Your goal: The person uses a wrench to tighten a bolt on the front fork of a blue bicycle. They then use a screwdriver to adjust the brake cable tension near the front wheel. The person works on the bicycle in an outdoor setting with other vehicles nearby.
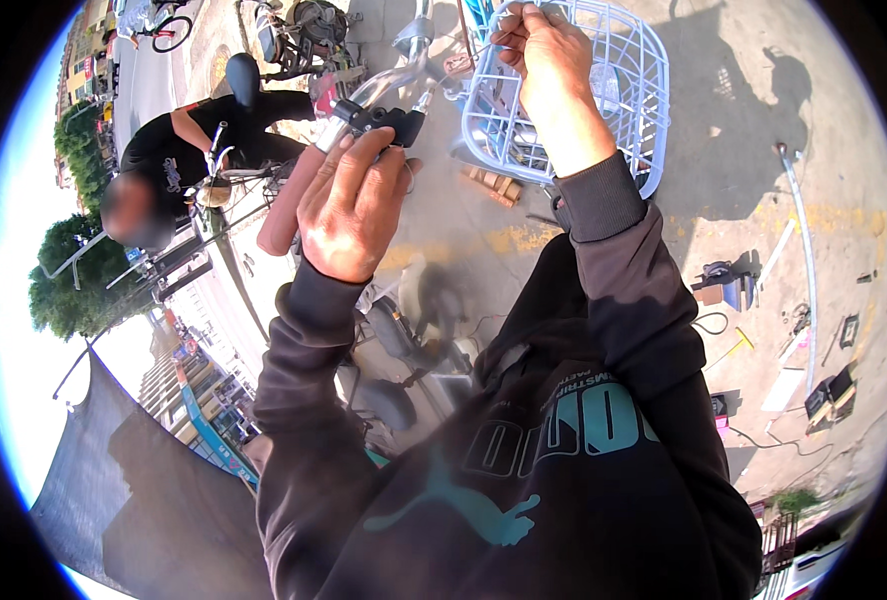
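Note:
My left hand (pixel 352 205) is closed round the black brake lever mount (pixel 384 120) on the left side of a bicycle's handlebar, beside a brownish-pink grip (pixel 292 205). The silver handlebar (pixel 389 82) curves away toward the stem at the top. Above the light-blue wire basket (pixel 654 110) on the bicycle's front, my right hand (pixel 547 60) pinches with thumb and fingers. What lies in that pinch is too small to make out; a thin line runs near the fingertips. Inside the basket are some items I cannot name.
At the left, a person in black (pixel 164 145) is with another bicycle or scooter. A motorcycle (pixel 304 35) stands at the top. On the ground to the right lie a long pale pipe (pixel 802 240), a yellow-handled tool (pixel 739 345) and several other tools. A brown piece (pixel 491 185) lies below the basket.

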Demonstrator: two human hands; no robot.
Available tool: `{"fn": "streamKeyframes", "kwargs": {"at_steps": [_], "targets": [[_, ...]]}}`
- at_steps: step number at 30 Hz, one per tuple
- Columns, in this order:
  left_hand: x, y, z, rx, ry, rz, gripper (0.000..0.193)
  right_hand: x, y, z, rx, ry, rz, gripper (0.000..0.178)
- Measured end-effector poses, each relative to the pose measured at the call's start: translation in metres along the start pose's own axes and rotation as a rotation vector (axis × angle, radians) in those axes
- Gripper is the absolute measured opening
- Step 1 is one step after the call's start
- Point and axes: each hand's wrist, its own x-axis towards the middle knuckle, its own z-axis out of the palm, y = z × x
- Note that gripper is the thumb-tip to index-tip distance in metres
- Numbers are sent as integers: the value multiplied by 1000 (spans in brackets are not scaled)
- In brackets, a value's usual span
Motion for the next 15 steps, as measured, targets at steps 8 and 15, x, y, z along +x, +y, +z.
{"fn": "streamKeyframes", "kwargs": {"at_steps": [8,15], "targets": [[14,-6,-19,174,-229,256,27,6,3,3,-29,-65,-28,32],[38,-20,-33,176,-413,450,30,20,-14,-4,15,-12,-75,29]]}}
